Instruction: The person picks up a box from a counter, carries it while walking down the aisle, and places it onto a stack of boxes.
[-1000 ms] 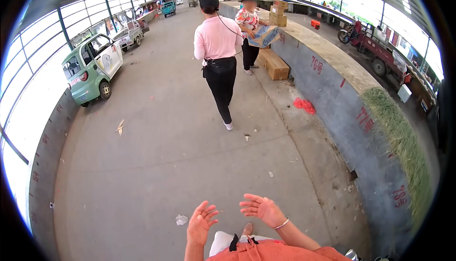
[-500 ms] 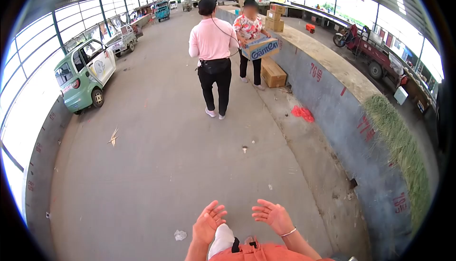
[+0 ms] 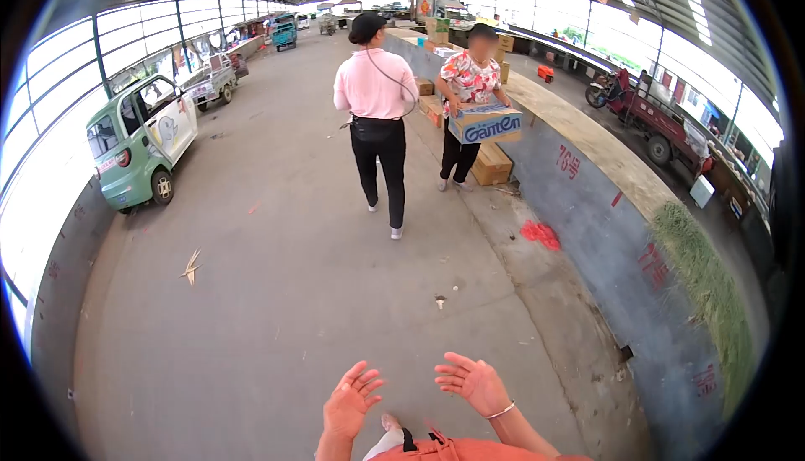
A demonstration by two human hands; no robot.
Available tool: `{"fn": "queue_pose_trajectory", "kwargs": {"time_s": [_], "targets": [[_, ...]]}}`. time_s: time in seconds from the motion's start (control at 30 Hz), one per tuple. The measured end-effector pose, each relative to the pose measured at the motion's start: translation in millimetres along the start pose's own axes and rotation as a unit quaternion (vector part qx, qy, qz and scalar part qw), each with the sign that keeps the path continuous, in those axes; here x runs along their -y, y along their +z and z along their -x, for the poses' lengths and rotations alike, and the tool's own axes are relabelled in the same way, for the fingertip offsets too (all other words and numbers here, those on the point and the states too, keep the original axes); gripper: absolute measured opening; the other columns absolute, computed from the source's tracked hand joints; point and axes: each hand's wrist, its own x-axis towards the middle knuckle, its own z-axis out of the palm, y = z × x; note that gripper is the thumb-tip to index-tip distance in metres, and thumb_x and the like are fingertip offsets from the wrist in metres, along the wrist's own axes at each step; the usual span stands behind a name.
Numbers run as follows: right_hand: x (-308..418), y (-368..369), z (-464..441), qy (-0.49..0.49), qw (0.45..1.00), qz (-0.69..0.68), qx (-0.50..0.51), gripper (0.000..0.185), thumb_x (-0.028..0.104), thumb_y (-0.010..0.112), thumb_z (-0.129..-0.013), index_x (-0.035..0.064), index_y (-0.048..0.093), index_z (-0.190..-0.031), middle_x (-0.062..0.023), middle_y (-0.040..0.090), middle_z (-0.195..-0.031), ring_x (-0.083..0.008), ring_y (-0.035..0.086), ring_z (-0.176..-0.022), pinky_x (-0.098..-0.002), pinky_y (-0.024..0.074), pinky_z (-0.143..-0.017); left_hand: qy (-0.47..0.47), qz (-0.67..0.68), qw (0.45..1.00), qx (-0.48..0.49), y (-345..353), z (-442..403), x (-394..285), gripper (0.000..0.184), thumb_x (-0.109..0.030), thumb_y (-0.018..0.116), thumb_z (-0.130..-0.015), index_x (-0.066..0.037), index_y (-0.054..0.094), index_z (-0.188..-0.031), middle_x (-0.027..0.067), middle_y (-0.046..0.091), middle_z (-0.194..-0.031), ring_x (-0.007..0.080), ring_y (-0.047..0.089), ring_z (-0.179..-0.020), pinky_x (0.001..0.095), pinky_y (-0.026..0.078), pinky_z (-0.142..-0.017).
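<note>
Both of my hands are held out in front of my body at the bottom of the head view, above the concrete floor (image 3: 277, 344). My left hand (image 3: 350, 398) has its fingers spread and holds nothing. Across from it my right hand (image 3: 476, 384), with a thin bracelet (image 3: 501, 410) at the wrist, is likewise empty with fingers apart. Below them show my orange top (image 3: 444, 448) and one shoe (image 3: 390, 422). Neither hand touches anything.
Ahead walks a person in a pink shirt (image 3: 375, 84). To the right another person (image 3: 470, 80) holds a Ganten box (image 3: 495, 128) beside a concrete wall (image 3: 587, 184) topped with cut grass (image 3: 708, 293). A green-and-white car (image 3: 138, 142) stands left. A red bag (image 3: 539, 235) lies on the floor.
My hands have shifted slightly left in view, still spread. The person with the box now stands more upright and further right in view, the box lower. The person in pink has taken a step.
</note>
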Motion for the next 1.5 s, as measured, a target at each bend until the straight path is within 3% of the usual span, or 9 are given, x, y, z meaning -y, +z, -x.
{"fn": "queue_pose_trajectory", "kwargs": {"time_s": [0.27, 0.47, 0.6, 0.77, 0.87, 1.03, 1.17, 1.5], "targets": [[-0.1, 12.5, -76.3, 0.002, 1.000, -0.021, 0.019, 0.067, 0.047, 0.038, -0.101, -0.0010, 0.039, -0.147, -0.0213, 0.056, -0.137, -0.0314, 0.060, -0.120, -0.0416, 0.0469, -0.103, 0.005, 0.032, 0.999, -0.032, -40.1, -58.8, -47.6, 0.070, -0.032, 0.062, -0.087, -0.004, 0.040, -0.147, 0.0163, 0.057, -0.133, 0.0322, 0.057, -0.120, 0.0444, 0.054, -0.088], [-0.5, 1.4, -125.5, 0.014, 0.999, -0.034, 0.023, 0.065, 0.046, 0.039, -0.102, -0.0006, 0.038, -0.147, -0.0210, 0.056, -0.137, -0.0308, 0.060, -0.121, -0.0405, 0.0468, -0.103, -0.048, 0.127, 0.990, -0.042, -47.9, -109.9, -36.6, 0.026, -0.021, 0.059, -0.092, -0.008, 0.062, -0.114, 0.0126, 0.065, -0.119, 0.0307, 0.064, -0.109, 0.0440, 0.055, -0.084], [12.3, -11.2, -177.8, 0.020, 0.999, -0.025, 0.028, 0.065, 0.047, 0.041, -0.102, -0.0004, 0.040, -0.146, -0.0212, 0.056, -0.136, -0.0310, 0.060, -0.120, -0.0405, 0.0482, -0.102, -0.079, 0.126, 0.988, -0.043, -46.7, -153.1, -31.6, 0.010, -0.019, 0.056, -0.096, -0.010, 0.061, -0.100, 0.0098, 0.067, -0.115, 0.0284, 0.063, -0.109, 0.0428, 0.055, -0.084], [42.4, -31.5, -260.3, 0.015, 0.999, -0.019, 0.047, 0.064, 0.046, 0.043, -0.101, -0.0004, 0.042, -0.145, -0.0210, 0.058, -0.134, -0.0311, 0.061, -0.119, -0.0411, 0.0490, -0.101, -0.067, 0.113, 0.989, -0.070, -37.5, -217.5, -43.9, 0.013, -0.020, 0.053, -0.099, -0.012, 0.062, -0.097, 0.0067, 0.069, -0.110, 0.0266, 0.065, -0.109, 0.0420, 0.055, -0.084], [94.4, -40.6, -343.7, 0.011, 0.998, -0.005, 0.058, 0.063, 0.045, 0.043, -0.101, -0.0008, 0.042, -0.145, -0.0207, 0.059, -0.133, -0.0305, 0.061, -0.118, -0.0411, 0.0489, -0.101, -0.042, 0.181, 0.982, 0.014, -27.2, -296.9, -68.2, 0.013, -0.021, 0.054, -0.099, -0.010, 0.062, -0.099, 0.0119, 0.066, -0.116, 0.0284, 0.063, -0.109, 0.0426, 0.056, -0.085], [148.0, -53.8, -407.4, -0.018, 0.995, 0.020, 0.099, 0.063, 0.044, 0.044, -0.102, -0.0022, 0.041, -0.145, -0.0208, 0.060, -0.131, -0.0292, 0.062, -0.115, -0.0404, 0.0497, -0.099, 0.000, 0.148, 0.988, -0.055, -3.8, -369.0, -97.4, 0.018, -0.020, 0.053, -0.099, -0.007, 0.064, -0.104, 0.0142, 0.066, -0.116, 0.0303, 0.063, -0.110, 0.0432, 0.056, -0.087], [168.2, -66.0, -449.5, 0.027, 0.998, 0.036, 0.041, 0.060, 0.041, 0.045, -0.102, -0.0022, 0.043, -0.143, -0.0208, 0.061, -0.129, -0.0291, 0.064, -0.113, -0.0396, 0.0508, -0.097, 0.027, 0.167, 0.984, -0.057, 2.2, -424.5, -110.3, 0.023, -0.019, 0.053, -0.098, -0.004, 0.063, -0.111, 0.0150, 0.066, -0.117, 0.0309, 0.063, -0.111, 0.0438, 0.055, -0.088], [171.8, -69.9, -506.6, 0.015, 0.998, -0.002, -0.053, 0.051, 0.034, 0.038, -0.103, -0.0017, 0.046, -0.139, -0.0219, 0.063, -0.125, -0.0322, 0.065, -0.107, -0.0409, 0.0531, -0.093, -0.087, 0.172, 0.980, -0.050, -15.9, -517.9, -116.1, 0.029, -0.024, 0.056, -0.096, -0.004, 0.061, -0.116, 0.0141, 0.064, -0.122, 0.0295, 0.060, -0.115, 0.0434, 0.050, -0.093]]}}
